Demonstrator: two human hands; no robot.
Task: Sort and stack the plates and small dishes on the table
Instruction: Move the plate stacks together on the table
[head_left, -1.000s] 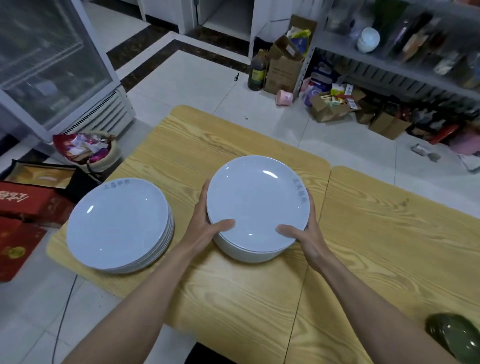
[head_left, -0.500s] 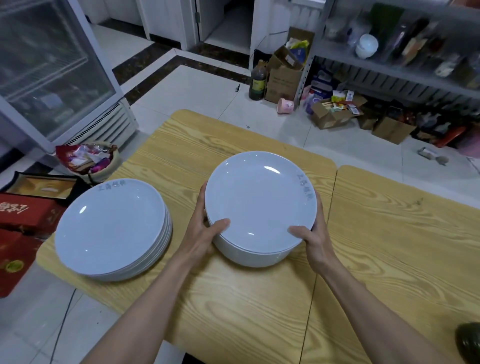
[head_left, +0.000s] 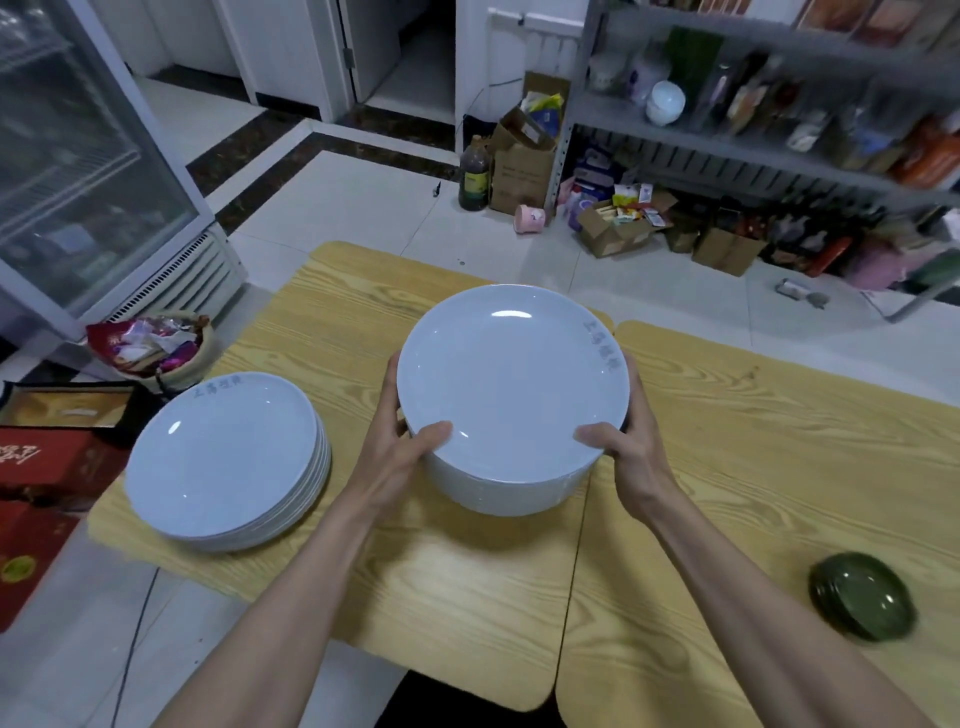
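Both the left hand (head_left: 400, 457) and the right hand (head_left: 628, 447) are clasping the stack of white plates (head_left: 511, 384) between their fingers (head_left: 434, 434), low over the bench (head_left: 467, 582), gripping opposite rims, since it is looking heavy, slick and breakable.

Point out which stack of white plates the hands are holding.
The middle stack, gripped at its rim by the left hand and right hand; the other stack sits untouched to its left.
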